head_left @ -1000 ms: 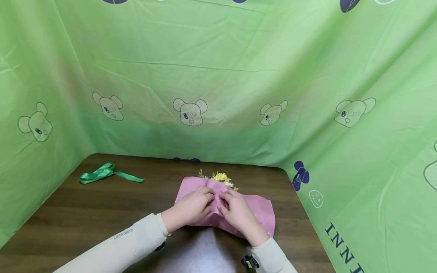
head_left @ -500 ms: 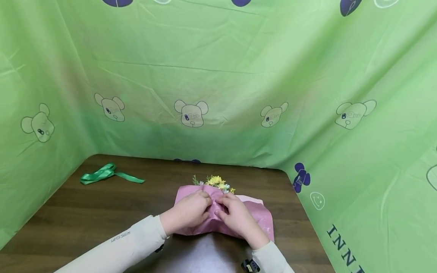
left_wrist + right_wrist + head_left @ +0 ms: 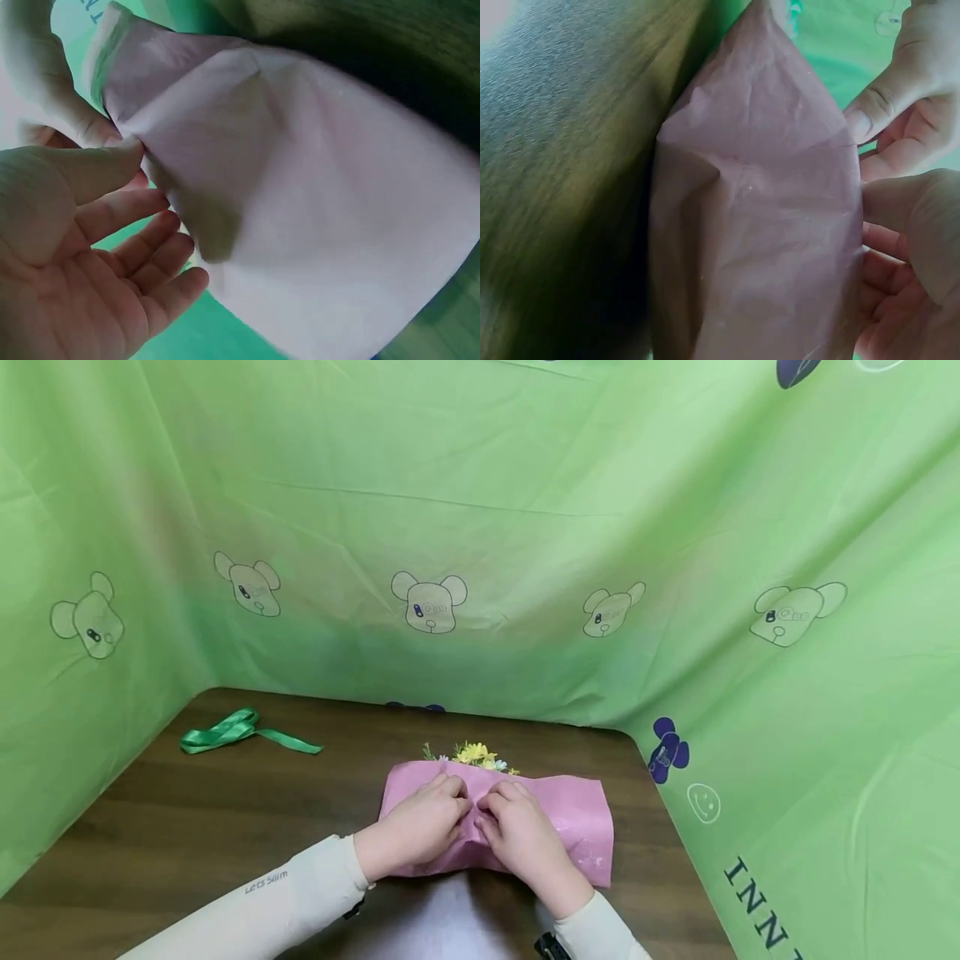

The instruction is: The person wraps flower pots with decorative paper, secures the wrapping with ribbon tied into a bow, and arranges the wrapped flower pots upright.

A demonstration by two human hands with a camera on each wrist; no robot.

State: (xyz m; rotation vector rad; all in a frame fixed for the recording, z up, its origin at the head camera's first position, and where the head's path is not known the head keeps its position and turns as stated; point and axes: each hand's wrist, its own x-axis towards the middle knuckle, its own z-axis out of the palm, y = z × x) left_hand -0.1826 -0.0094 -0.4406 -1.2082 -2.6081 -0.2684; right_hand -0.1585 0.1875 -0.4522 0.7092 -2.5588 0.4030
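A sheet of pink wrapping paper [image 3: 577, 827] is held up off the table in the head view, its middle slightly puckered. My left hand [image 3: 420, 822] pinches its upper edge left of centre, thumb against the near face. Close beside it, my right hand [image 3: 521, 827] pinches the same edge. Yellow and pale flowers [image 3: 474, 754] with green sprigs show just beyond the paper, which hides their lower part. In the left wrist view the paper [image 3: 322, 195] spreads broadly to the right of the left thumb. Creases run across the paper [image 3: 772, 202] in the right wrist view.
A loosely folded green ribbon [image 3: 232, 731] lies at the far left of the brown wooden table [image 3: 150, 835]. Green printed cloth [image 3: 525, 552] walls in the table at the back and both sides.
The flowers and paper have come slightly nearer to me than a second ago. The paper's right part, folded down with a pale edge showing half a second ago, now stands spread out. Both hands keep their pinch.
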